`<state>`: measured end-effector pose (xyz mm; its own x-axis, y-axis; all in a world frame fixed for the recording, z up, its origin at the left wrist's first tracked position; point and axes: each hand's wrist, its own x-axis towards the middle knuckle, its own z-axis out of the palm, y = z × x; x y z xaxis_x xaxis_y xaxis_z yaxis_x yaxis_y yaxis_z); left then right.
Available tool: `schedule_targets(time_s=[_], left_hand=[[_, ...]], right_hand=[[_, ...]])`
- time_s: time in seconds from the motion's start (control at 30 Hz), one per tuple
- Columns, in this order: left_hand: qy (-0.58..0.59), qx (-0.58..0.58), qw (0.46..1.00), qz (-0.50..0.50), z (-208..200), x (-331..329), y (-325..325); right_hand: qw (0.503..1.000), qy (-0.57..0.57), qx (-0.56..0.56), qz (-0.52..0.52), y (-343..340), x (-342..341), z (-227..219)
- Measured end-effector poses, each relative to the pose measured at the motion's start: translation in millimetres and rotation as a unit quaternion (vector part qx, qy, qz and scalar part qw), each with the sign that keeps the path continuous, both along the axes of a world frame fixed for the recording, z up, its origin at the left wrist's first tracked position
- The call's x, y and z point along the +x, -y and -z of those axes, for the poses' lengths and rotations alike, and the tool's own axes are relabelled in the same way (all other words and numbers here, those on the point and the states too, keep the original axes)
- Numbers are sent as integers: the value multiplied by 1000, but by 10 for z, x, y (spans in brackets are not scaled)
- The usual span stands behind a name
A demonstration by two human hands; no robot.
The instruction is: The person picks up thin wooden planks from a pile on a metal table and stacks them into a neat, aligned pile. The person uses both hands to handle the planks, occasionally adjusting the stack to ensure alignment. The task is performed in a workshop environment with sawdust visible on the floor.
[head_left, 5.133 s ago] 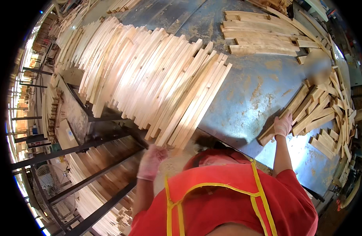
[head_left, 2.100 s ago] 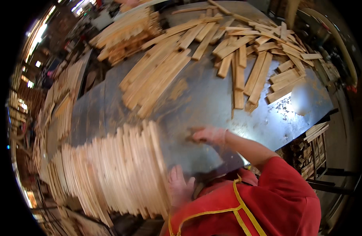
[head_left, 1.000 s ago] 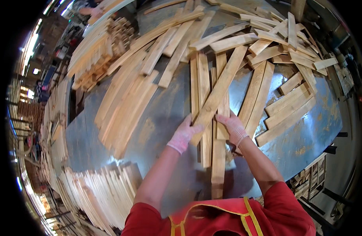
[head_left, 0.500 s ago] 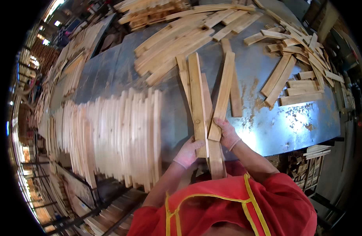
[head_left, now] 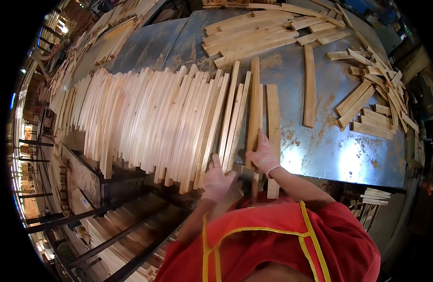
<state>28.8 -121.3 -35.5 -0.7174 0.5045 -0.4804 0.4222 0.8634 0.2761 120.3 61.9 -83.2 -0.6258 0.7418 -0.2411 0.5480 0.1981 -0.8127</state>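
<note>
Slats [head_left: 234,117] have moved beside the row [head_left: 164,117], scattered boards [head_left: 357,107] rightward.

We see our left hand [head_left: 218,182] at the slats [head_left: 155,122] and our right hand [head_left: 265,156] against a plank [head_left: 255,103] above the table [head_left: 291,105].

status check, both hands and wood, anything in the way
Left hand open by the row of slats. Right hand around a board. Loose plank close on its right. Scattered pieces farther right, away from both hands.

White glare [head_left: 355,160] lights the blue-grey tabletop [head_left: 291,94] (smudged brown).
</note>
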Motion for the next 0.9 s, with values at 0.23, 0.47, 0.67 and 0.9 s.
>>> schedule_targets(time_s=[0.23,0.47,0.67,0.9], left_hand=[[-231,46,966,109,65,-311,-382],[-229,37,965,123,292,-294,-738],[-267,52,952,143,318,-246,-823],[-290,60,947,127,291,-206,-865]], right_hand=[[942,-87,-139,-292,-165,-263,87],[936,147,301,-106,-820,203,-114],[959,91,269,8,-2197,374,131],[945,231,181,145,-3718,153,-8]])
